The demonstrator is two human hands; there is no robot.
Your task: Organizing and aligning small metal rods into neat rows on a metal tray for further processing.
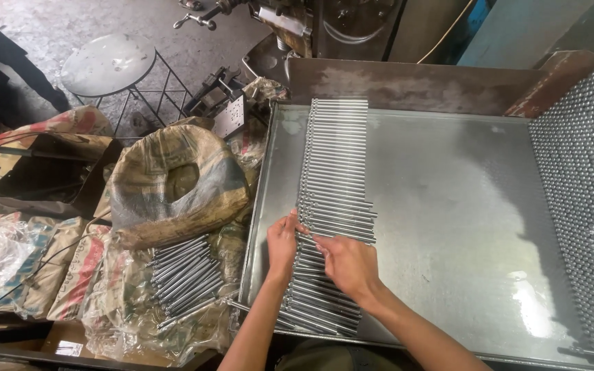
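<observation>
A long row of thin metal rods [335, 165] lies side by side along the left part of a shiny metal tray [462, 227]. My left hand [283, 244] rests on the rods near the tray's left wall, fingers pinching at the rod ends. My right hand [348, 264] lies palm down over the rods beside it, fingertips touching rods in the row. Both hands meet at about the same rods. Whether a single rod is lifted I cannot tell.
A tall stack of rods seen end-on [586, 199] fills the tray's right side. Left of the tray lie an open woven sack [177, 182], a loose bundle of rods [183, 275], plastic bags and a round stool [108, 65]. Machinery stands behind.
</observation>
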